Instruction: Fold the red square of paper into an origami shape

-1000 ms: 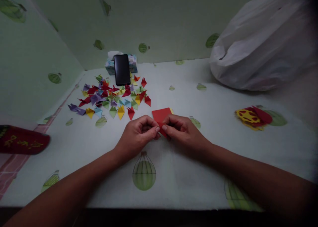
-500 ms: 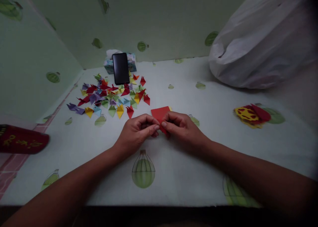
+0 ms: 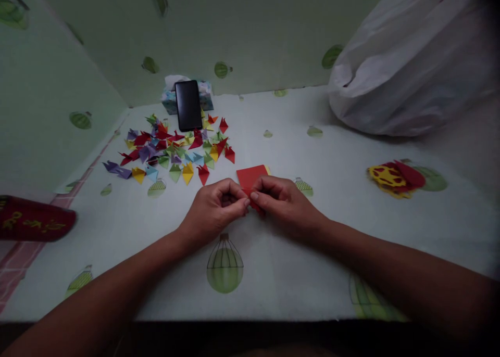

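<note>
My left hand (image 3: 213,207) and my right hand (image 3: 289,205) meet over the middle of the table, thumbs against curled fingers. Between their fingertips they pinch a small folded red paper (image 3: 256,208); most of it is covered by the fingers. Just behind the hands lies a stack of square coloured paper (image 3: 250,176), red on top with a yellow edge at its right corner. Many small folded paper cranes (image 3: 175,171) in red, purple, green, yellow and blue are spread to the left, beyond my left hand.
A black phone (image 3: 188,106) leans on a tissue box (image 3: 207,96) at the back. A bulging white plastic bag (image 3: 406,71) stands at the back right. Red and yellow cut-out pieces (image 3: 390,178) lie at the right, and a dark red object with yellow characters (image 3: 37,219) at the left edge.
The view has shifted slightly. My left fingertips have moved a little on the red paper, whose folded edge shows a bit more; both hands stay in the same place.
</note>
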Action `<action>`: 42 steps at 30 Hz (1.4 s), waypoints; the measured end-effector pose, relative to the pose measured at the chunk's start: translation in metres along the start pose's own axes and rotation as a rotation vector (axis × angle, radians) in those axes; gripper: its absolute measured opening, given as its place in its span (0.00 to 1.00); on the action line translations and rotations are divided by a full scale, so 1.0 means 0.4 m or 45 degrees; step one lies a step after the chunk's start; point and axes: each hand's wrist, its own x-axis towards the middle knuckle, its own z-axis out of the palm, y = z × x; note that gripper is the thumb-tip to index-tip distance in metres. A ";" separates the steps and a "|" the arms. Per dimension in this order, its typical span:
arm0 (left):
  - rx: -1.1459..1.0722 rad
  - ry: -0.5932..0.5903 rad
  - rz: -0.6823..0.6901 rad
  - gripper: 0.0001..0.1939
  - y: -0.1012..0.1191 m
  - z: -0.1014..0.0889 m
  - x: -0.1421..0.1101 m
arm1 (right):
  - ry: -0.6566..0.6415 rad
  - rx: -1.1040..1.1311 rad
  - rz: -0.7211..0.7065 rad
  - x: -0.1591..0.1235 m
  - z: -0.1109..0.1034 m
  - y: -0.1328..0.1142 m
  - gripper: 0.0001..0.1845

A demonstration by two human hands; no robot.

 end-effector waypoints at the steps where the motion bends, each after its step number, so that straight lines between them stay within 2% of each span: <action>1: 0.000 0.000 -0.002 0.06 -0.001 0.001 0.000 | -0.003 -0.003 -0.002 0.000 0.000 0.001 0.12; 12: -0.033 0.028 -0.009 0.07 -0.008 0.002 0.003 | -0.020 0.046 0.037 0.002 -0.001 -0.006 0.13; 20: 0.016 0.157 0.016 0.07 -0.013 0.004 -0.002 | -0.050 0.193 0.074 0.004 -0.001 0.000 0.14; 27: 0.025 0.259 0.049 0.07 -0.012 0.005 -0.004 | 0.008 -0.028 0.044 0.004 0.000 -0.003 0.17; 33: -0.055 0.292 0.029 0.08 -0.009 0.006 -0.004 | -0.033 0.079 0.111 0.001 0.004 -0.006 0.15; 39: -0.069 0.356 0.061 0.08 -0.017 0.005 -0.005 | 0.000 0.188 0.167 0.003 0.007 0.000 0.16; 42: -0.101 0.377 0.067 0.08 -0.017 0.011 -0.007 | 0.085 0.182 0.104 0.004 0.012 0.001 0.15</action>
